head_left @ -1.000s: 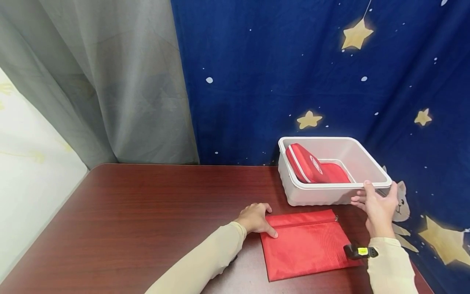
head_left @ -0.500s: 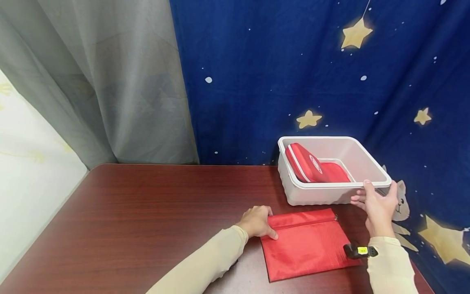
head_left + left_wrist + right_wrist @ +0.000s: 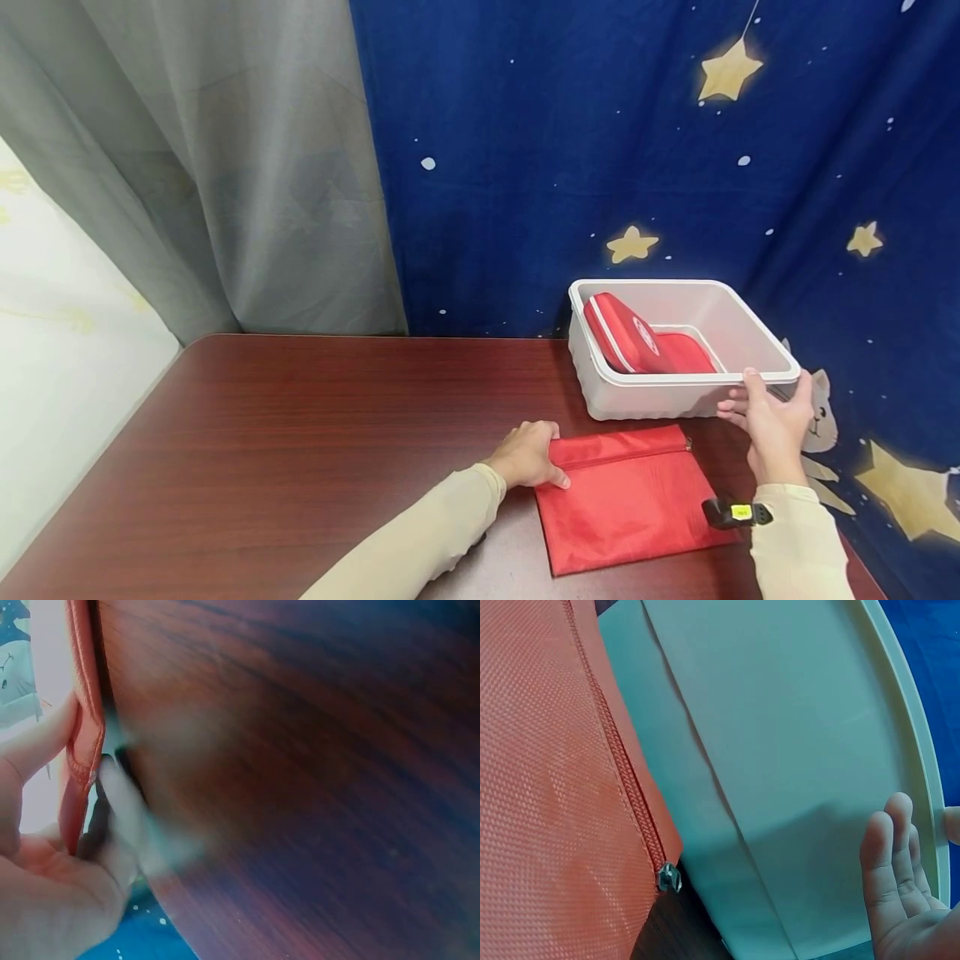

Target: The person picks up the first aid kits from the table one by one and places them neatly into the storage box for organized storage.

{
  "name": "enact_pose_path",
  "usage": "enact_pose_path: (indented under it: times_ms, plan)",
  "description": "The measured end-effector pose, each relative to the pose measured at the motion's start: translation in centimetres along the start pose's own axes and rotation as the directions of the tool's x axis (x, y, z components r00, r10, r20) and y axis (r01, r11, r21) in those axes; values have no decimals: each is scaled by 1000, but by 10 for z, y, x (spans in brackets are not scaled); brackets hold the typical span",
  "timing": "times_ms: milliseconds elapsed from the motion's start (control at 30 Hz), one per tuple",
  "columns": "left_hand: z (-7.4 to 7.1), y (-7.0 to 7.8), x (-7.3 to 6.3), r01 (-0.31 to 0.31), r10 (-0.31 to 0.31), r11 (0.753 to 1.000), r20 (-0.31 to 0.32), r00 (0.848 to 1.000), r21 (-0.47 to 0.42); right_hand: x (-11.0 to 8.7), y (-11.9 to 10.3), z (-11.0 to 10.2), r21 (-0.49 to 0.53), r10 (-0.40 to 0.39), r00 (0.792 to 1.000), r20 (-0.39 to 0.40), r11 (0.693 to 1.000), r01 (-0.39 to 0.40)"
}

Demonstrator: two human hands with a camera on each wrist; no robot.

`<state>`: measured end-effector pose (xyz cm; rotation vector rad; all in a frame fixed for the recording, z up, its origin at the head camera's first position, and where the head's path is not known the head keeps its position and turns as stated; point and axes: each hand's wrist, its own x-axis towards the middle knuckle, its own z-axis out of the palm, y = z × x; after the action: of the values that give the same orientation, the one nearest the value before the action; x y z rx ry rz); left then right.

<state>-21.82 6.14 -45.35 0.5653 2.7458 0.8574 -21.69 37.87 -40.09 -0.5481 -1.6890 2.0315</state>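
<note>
A flat red fabric zipper pouch (image 3: 630, 500) lies on the table, its zipper along the far side and a metal pull at the far right corner. My left hand (image 3: 528, 454) pinches its left edge, thumb on top and fingers beneath, as the left wrist view shows. Behind the pouch stands a white plastic bin (image 3: 675, 400). My right hand (image 3: 776, 421) holds its front right corner, with a digit over the rim and several straight fingers (image 3: 881, 859) along the outer wall. Inside the bin a red first-aid case (image 3: 626, 333) leans on the left wall.
Another red flat item (image 3: 684, 354) lies on the bin's floor beside the case. The dark wooden table (image 3: 300, 433) stretches to the left. A blue star-patterned curtain (image 3: 510, 167) hangs right behind the bin, and a grey curtain (image 3: 277, 183) hangs at the left.
My left hand has shifted slightly right along the pouch's edge, its fingers tucked further round it. The right hand and the bin stay in place.
</note>
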Motion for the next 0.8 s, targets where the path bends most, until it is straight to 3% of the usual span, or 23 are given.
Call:
enact_pose_path:
  times_ms: [200, 333, 367, 433, 533, 600, 800]
  plan:
    - [-3, 1, 1, -43, 41, 993, -18, 999, -113, 0, 0, -1, -10, -2, 1000, 0, 1000, 2]
    - [-6, -1, 2, -84, 87, 968, 5, 996, -235, 1, 0, -1, -9, -3, 1000, 2, 1000, 3]
    - [-6, -1, 2, -82, 93, 953, 23, 995, -293, 0, 0, -1, -9, -3, 1000, 2, 1000, 3]
    - [-7, -3, 1, -48, 94, 895, 83, 992, -444, 0, 0, 0, -8, -3, 1000, 3, 1000, 3]
    - [-9, -5, 0, 48, 79, 779, 174, 982, -626, 0, 0, 0, -1, 1, 1000, 6, 1000, -1]
    - [-11, -7, -1, 101, 79, 710, 222, 972, -697, 0, 0, 0, 1, 3, 1000, 8, 1000, -3]
    - [-17, -14, 0, 157, 110, 643, 293, 950, -749, -1, -1, -1, 9, 7, 1000, 7, 1000, -7]
